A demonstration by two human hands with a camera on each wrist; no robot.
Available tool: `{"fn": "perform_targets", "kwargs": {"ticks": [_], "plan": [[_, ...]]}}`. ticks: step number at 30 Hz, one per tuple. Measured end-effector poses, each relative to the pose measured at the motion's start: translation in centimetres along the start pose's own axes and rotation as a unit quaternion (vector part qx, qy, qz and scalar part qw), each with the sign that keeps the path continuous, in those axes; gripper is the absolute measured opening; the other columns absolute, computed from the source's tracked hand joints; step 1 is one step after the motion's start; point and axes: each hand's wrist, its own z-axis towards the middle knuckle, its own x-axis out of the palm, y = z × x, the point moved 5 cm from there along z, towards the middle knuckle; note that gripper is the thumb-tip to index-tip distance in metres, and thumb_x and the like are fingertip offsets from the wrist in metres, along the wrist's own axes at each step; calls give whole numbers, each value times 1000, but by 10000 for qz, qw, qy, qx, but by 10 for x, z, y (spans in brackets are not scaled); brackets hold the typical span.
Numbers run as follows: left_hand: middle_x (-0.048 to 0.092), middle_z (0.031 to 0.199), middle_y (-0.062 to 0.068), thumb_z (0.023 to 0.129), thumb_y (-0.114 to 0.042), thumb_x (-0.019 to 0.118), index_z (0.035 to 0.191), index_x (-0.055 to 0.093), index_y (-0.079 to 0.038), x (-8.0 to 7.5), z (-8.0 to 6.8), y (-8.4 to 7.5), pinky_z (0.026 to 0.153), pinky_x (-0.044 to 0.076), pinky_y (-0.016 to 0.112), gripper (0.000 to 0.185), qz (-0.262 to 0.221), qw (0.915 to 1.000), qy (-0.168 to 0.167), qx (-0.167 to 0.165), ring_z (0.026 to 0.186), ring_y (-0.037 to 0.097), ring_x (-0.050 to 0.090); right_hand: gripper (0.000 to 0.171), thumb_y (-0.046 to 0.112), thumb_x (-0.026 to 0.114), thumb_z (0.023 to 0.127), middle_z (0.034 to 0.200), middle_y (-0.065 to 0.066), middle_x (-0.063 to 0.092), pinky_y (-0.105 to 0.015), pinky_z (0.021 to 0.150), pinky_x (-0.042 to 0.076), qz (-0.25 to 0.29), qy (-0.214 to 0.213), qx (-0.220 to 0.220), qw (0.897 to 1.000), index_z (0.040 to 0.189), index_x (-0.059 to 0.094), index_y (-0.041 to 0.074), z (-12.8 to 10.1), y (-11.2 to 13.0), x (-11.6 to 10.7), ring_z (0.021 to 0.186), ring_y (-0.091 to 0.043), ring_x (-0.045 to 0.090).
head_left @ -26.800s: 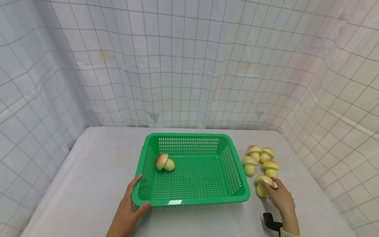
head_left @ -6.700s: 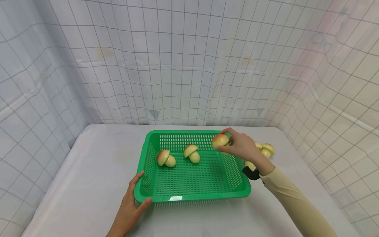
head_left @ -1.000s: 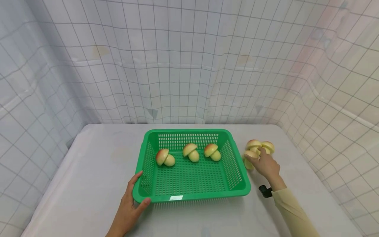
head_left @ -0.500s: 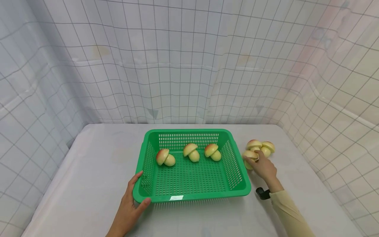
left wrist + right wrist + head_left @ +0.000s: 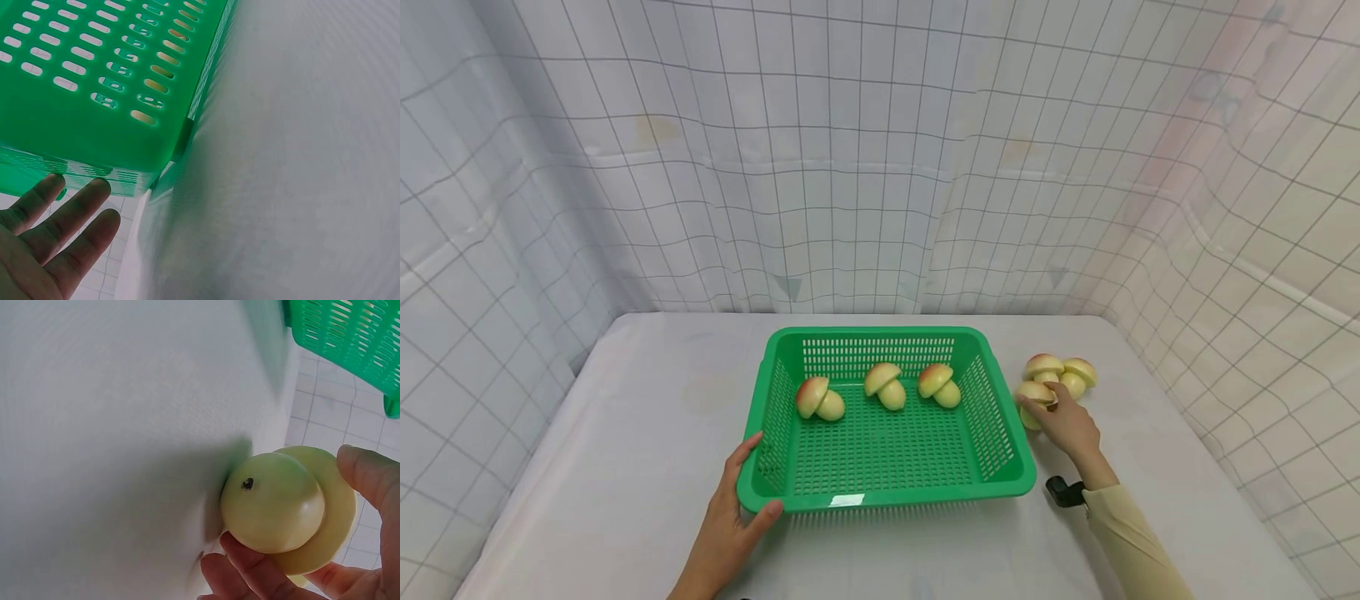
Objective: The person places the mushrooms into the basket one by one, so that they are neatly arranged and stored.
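Note:
My right hand (image 5: 1067, 423) holds a pale yellow toy mushroom (image 5: 1036, 392) on the white table, right of the green plastic basket (image 5: 887, 504). In the right wrist view, thumb and fingers are round the cap of that mushroom (image 5: 272, 503), its stem end facing the camera. At the basket's near left corner, my left hand (image 5: 726, 521) touches the rim, thumb in front and fingers along the left side. The left wrist view shows straight fingers (image 5: 78, 219) by the basket wall (image 5: 81, 134). Inside lie three mushrooms in a row: left (image 5: 818, 398), middle (image 5: 885, 386) and right (image 5: 939, 386).
Two more mushrooms, one (image 5: 1043, 365) and another (image 5: 1079, 375), lie behind the held one. A black wrist-worn device (image 5: 1064, 492) juts from the right wrist. White grid-patterned sheets (image 5: 880, 167) hang behind and beside the white-covered table (image 5: 647, 417).
Mushrooms in the basket have grown from one to three since the oldest frame. Over the last second my right hand has shifted slightly left round the near mushroom; the left hand stays put.

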Motion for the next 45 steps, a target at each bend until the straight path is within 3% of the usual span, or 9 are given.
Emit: {"fn": "perform_targets", "kwargs": {"ticks": [8, 12, 20, 30, 37, 45], "plan": [[28, 149, 5, 85, -17, 68, 150, 20, -34, 1, 2, 0, 96, 33, 28, 82, -7, 10000, 52, -26, 131, 17, 32, 89, 69, 47, 86, 124, -30, 52, -47, 68, 44, 174, -4, 11, 9998, 142, 32, 1, 1, 0, 0, 97, -40, 57], [29, 149, 5, 85, -16, 68, 150, 20, -33, 1, 2, 1, 95, 31, 21, 82, -15, 10000, 31, -12, 131, 15, 32, 89, 69, 48, 85, 124, -29, 52, -47, 68, 44, 185, 18, 30, 9998, 142, 33, 1, 0, 1, 0, 96, -40, 57], [29, 149, 6, 85, -16, 68, 150, 20, -34, 2, 1, 2, 95, 31, 21, 82, -5, 10000, 34, -74, 131, 18, 32, 87, 67, 51, 85, 123, -29, 53, -46, 67, 44, 241, 12, 46, 9997, 141, 34, 2, -3, 3, -2, 95, -39, 57], [28, 150, 8, 85, -17, 68, 150, 20, -35, 1, 2, 2, 95, 33, 53, 82, -69, 9999, 49, -79, 131, 26, 32, 87, 66, 52, 85, 120, -28, 55, -44, 67, 44, 216, -153, 23, 9996, 141, 36, 2, -6, 4, -5, 93, -37, 58], [30, 149, 6, 84, -17, 68, 149, 20, -35, 1, 1, 2, 94, 33, 53, 83, -79, 9999, 23, -62, 130, 22, 32, 87, 66, 52, 85, 121, -28, 55, -46, 68, 45, 199, -299, -85, 9993, 141, 36, 1, -9, 7, -10, 94, -38, 58], [30, 149, 7, 84, -17, 68, 149, 20, -35, 1, 1, 2, 94, 34, 54, 83, -78, 9999, 42, -124, 130, 26, 33, 87, 67, 52, 84, 117, -25, 59, -36, 59, 44, 147, -513, -238, 9983, 141, 37, 2, -14, 15, -18, 86, -33, 61]]}}
